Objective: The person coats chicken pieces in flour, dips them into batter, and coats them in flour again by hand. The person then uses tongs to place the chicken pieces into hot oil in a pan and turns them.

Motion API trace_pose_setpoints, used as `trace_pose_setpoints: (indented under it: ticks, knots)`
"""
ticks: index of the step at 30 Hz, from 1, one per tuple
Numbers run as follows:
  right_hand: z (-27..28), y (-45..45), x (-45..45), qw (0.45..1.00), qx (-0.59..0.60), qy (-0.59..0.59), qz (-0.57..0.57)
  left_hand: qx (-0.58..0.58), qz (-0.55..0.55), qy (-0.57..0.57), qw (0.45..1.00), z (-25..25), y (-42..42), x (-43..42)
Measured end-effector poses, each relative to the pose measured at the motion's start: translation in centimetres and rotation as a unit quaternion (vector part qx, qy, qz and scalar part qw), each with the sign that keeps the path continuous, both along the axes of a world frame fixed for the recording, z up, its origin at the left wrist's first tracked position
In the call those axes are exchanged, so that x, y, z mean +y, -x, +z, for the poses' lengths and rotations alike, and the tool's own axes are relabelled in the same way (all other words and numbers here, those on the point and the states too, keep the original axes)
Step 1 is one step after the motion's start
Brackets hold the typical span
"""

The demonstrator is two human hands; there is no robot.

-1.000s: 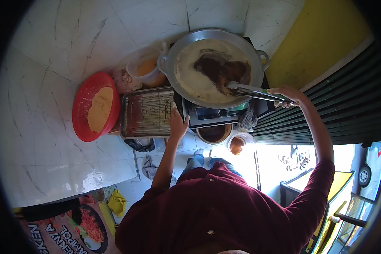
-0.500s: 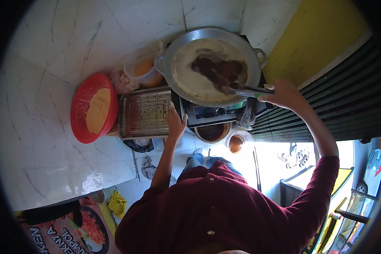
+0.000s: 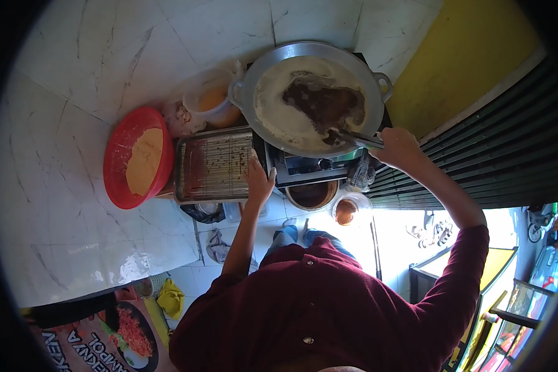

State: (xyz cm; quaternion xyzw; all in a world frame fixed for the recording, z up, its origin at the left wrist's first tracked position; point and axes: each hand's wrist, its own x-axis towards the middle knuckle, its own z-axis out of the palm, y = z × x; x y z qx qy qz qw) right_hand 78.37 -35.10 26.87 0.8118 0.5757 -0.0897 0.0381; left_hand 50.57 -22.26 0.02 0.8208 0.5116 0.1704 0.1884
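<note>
A wide metal wok [image 3: 249, 111] stands on the stove [image 3: 291, 175], filled with foamy, bubbling liquid around a dark brown patch. My right hand [image 3: 398, 149] is closed around metal tongs [image 3: 361, 139], whose tips dip into the liquid near the wok's front right rim. Beside the stove, my left hand [image 3: 260, 178] has its fingers stretched out at the right edge of a metal tray with a wire rack [image 3: 214, 162]. It seems to rest on that edge, and nothing shows in it.
Left of the tray is a red basin [image 3: 111, 167] of pale flour-like powder. Behind it stand a plastic tub [image 3: 198, 99] and a plastic bag [image 3: 178, 119]. Below the stove are a dark-filled pot [image 3: 313, 197] and a clear container [image 3: 361, 201]. A folding shutter [image 3: 477, 149] borders the right side.
My right hand and the tongs have shifted left and slightly down, moving the tips closer to the wok's near rim. My left hand has stayed at the tray's edge.
</note>
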Motion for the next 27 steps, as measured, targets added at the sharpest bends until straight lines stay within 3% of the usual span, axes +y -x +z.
trace_pose_setpoints:
  ticks: [7,9,13,16,18,22,24,27]
  knots:
    - [-1.1,-3.8,-2.4,0.995,0.087,-0.012,-0.053,-0.012,0.005,-0.035,0.999,-0.1,-0.1,-0.1]
    - [-0.6,-4.9,-3.0,0.974,0.189,0.021,-0.121,-0.011,0.002,-0.035,0.999,-0.1,-0.1,-0.1]
    - [-1.3,-6.9,-3.9,0.953,0.246,0.020,-0.173,-0.011,-0.001,-0.011,1.000,0.6,-0.2,-0.2]
    - [-1.5,-6.9,-4.1,0.967,0.207,-0.005,-0.147,-0.008,-0.001,-0.023,1.000,0.4,-0.1,-0.2]
    - [-1.8,-6.8,-3.8,0.980,0.157,-0.092,-0.081,-0.007,-0.004,-0.018,1.000,0.4,-0.1,-0.2]
    - [-0.8,-6.3,-2.0,0.988,0.095,-0.086,-0.086,0.008,-0.007,-0.008,1.000,0.6,0.0,-0.1]
    - [-1.4,-7.5,-0.9,0.988,-0.051,-0.141,0.034,0.006,-0.005,-0.007,1.000,0.5,0.0,-0.1]
    - [-0.7,-8.7,1.1,0.978,-0.133,-0.120,0.106,0.003,-0.003,-0.008,1.000,0.4,0.0,-0.2]
